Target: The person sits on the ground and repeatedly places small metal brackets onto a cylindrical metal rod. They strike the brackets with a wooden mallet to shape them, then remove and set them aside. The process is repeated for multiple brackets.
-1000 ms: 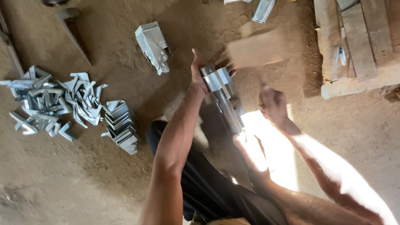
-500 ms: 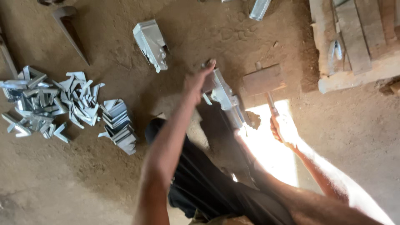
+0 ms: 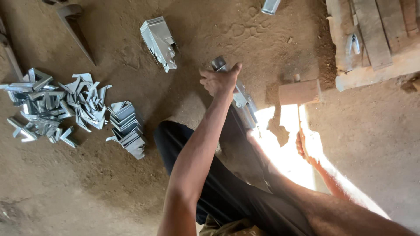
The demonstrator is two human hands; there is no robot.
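My left hand (image 3: 220, 81) grips the top of a stack of shiny bent metal brackets (image 3: 243, 100) that stands slanted on the dirt floor between my legs. My right hand (image 3: 306, 146), washed out by a patch of sunlight, holds the handle of a wooden mallet (image 3: 299, 92). The mallet's block head hangs to the right of the stack, apart from it. My dark trouser leg (image 3: 227, 188) lies below the stack.
A loose heap of angled metal pieces (image 3: 48, 105) and a nested row of them (image 3: 127, 129) lie at the left. Another bundle of brackets (image 3: 159, 41) lies at the top centre. Wooden planks (image 3: 372, 39) sit at the top right, a dark tool (image 3: 74, 30) at the top left.
The mallet head has swung from above the stack out to the right and lower. My right hand has dropped down to the right. My left hand stays on the stack.
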